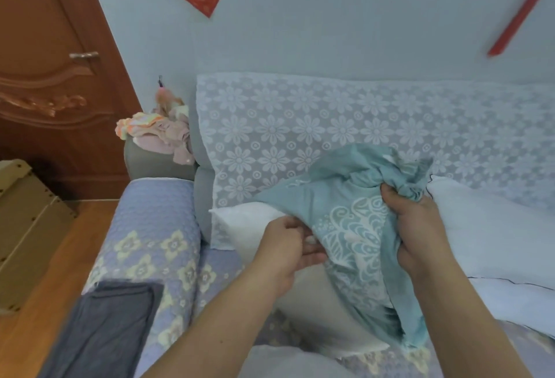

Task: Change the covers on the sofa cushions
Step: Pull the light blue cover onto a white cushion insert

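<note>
A sofa [156, 215] in a lilac quilted floral throw carries two white cushion inserts [249, 221] [492, 236]; a grey cloth [102, 329] drapes its armrest.

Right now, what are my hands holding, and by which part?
Both grip the teal patterned cushion cover: the right hand clutches its bunched upper edge, the left hand pinches its left edge over the white cushion insert.

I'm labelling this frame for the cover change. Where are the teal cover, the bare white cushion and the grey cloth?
teal cover [354, 227], head view, on its white leaf pattern.
bare white cushion [240, 221], head view, on its exposed left corner.
grey cloth [111, 323], head view, on its middle, over the sofa arm.
</note>
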Tool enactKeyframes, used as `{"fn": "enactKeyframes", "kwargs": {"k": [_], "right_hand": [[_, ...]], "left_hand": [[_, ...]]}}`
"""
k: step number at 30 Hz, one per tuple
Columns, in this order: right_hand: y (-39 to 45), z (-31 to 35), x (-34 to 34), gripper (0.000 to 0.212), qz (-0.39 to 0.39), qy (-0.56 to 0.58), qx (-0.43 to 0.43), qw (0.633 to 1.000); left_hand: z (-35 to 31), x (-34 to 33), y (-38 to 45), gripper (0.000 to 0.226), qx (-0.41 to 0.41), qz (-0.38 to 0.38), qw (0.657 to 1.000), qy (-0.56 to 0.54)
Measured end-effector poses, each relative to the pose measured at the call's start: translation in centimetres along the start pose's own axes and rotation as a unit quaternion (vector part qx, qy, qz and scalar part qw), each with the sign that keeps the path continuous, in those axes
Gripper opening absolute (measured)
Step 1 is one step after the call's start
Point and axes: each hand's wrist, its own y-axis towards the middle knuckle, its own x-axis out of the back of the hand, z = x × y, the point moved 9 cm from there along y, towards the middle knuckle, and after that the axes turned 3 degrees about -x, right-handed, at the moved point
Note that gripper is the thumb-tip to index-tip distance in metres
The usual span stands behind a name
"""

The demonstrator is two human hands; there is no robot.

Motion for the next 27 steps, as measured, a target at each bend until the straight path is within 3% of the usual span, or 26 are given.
{"fn": "enactKeyframes", "kwargs": {"k": [2, 4, 12, 16, 19, 22, 25, 27], "right_hand": [[-0.2, 0.0, 0.3, 0.016, -0.002, -0.001, 0.003, 1.000], [-0.4, -0.4, 0.3, 0.017, 0.000, -0.003, -0.004, 1.000], [-0.2, -0.6, 0.1, 0.017, -0.005, -0.009, 0.001, 1.000], [0.5, 0.8, 5.1, 0.013, -0.161, -0.136, 0.058, 0.976], [0.5, 1.4, 9.1, 0.014, -0.232, -0.103, 0.068, 0.965], [1.1, 0.8, 9.1, 0.012, -0.181, -0.104, 0.046, 0.977], [1.3, 0.5, 7.9, 0.011, -0.121, -0.099, 0.042, 0.987], [1.5, 0.3, 7.5, 0.016, -0.084, -0.098, 0.037, 0.991]], "left_hand": [[-0.1, 0.2, 0.2, 0.018, -0.033, -0.018, 0.994, 0.103], [0.1, 0.7, 0.6, 0.013, -0.032, -0.029, 0.990, 0.132], [0.5, -0.5, 1.9, 0.018, 0.084, 0.022, 0.993, -0.077], [-1.9, 3.7, 3.7, 0.023, 0.095, 0.014, 0.966, -0.240], [-2.1, 10.9, 5.9, 0.019, 0.080, -0.040, 0.954, -0.286], [-0.2, 13.5, 5.3, 0.020, 0.084, -0.052, 0.979, -0.176], [1.3, 12.9, 4.3, 0.024, 0.102, -0.010, 0.990, 0.093], [1.5, 12.7, 4.4, 0.033, 0.112, 0.010, 0.987, 0.112]]}}
